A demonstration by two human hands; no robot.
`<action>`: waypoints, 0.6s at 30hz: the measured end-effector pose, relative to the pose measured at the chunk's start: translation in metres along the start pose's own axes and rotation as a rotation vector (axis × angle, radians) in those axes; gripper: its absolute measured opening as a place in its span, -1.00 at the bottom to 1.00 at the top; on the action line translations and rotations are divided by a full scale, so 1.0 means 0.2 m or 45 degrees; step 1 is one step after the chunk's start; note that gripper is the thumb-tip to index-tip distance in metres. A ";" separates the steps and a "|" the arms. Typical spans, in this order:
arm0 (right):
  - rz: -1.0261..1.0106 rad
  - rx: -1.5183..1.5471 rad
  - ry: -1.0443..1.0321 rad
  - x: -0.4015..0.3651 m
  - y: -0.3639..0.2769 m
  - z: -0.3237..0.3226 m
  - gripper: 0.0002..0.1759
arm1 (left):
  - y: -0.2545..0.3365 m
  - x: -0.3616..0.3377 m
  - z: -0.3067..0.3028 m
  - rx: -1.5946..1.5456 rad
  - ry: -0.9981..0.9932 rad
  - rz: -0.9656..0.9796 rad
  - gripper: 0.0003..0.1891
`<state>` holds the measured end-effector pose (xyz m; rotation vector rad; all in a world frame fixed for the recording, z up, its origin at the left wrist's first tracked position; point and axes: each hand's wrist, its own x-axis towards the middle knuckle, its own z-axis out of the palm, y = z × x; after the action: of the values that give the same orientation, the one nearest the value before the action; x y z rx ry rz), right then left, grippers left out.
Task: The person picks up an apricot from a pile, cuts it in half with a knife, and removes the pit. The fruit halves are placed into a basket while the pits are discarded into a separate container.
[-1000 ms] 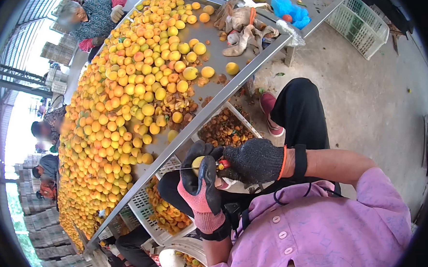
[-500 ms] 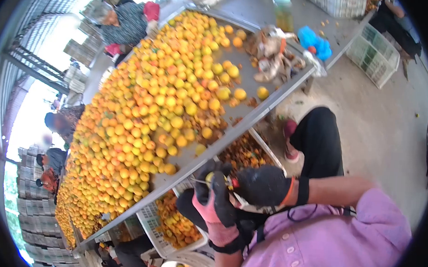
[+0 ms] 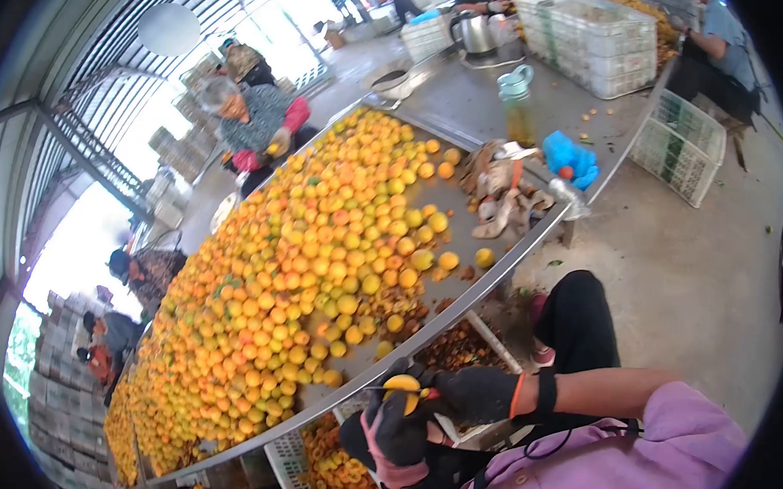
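Observation:
My left hand (image 3: 397, 431), in a black and pink glove, has its fingers closed round a yellow-orange apricot (image 3: 402, 384). From the right comes my right hand (image 3: 477, 392), in a black glove with an orange cuff, closed on a small knife (image 3: 431, 394). A bit of its red handle shows beside the fruit, and a thin metal blade juts past the apricot's far side. Both hands meet just off the edge of a metal table (image 3: 487, 283). A big heap of apricots (image 3: 273, 309) covers much of that table.
Below the table edge stand a crate (image 3: 287, 469) of opened fruit and another crate (image 3: 493, 338) of dark scraps. Cloths (image 3: 505, 193), a blue bag (image 3: 569, 158) and a bottle (image 3: 515, 109) lie at the table's end. Several people work along the far side.
The view has tilted up, showing more of the far side. My hands remain together; the apricot has turned, and a broader yellow face of it now shows.

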<state>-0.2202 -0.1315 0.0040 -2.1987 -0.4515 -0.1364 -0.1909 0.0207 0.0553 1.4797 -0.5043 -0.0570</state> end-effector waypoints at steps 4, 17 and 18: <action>-0.027 -0.002 -0.133 -0.01 -0.07 -0.18 -0.74 | -0.07 0.08 0.01 -0.792 0.100 -0.307 -0.52; -0.295 0.300 0.561 0.26 0.02 -0.29 -0.65 | 0.01 0.30 0.06 0.394 -0.142 0.426 -0.82; -0.290 0.309 0.552 0.31 0.04 -0.28 -0.65 | 0.05 0.33 0.05 0.083 -0.138 0.075 -0.81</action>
<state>-0.1568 -0.1633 0.0480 -1.8084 -0.4433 -0.6338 -0.1384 -0.0091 0.0832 1.5299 -0.6427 -0.0756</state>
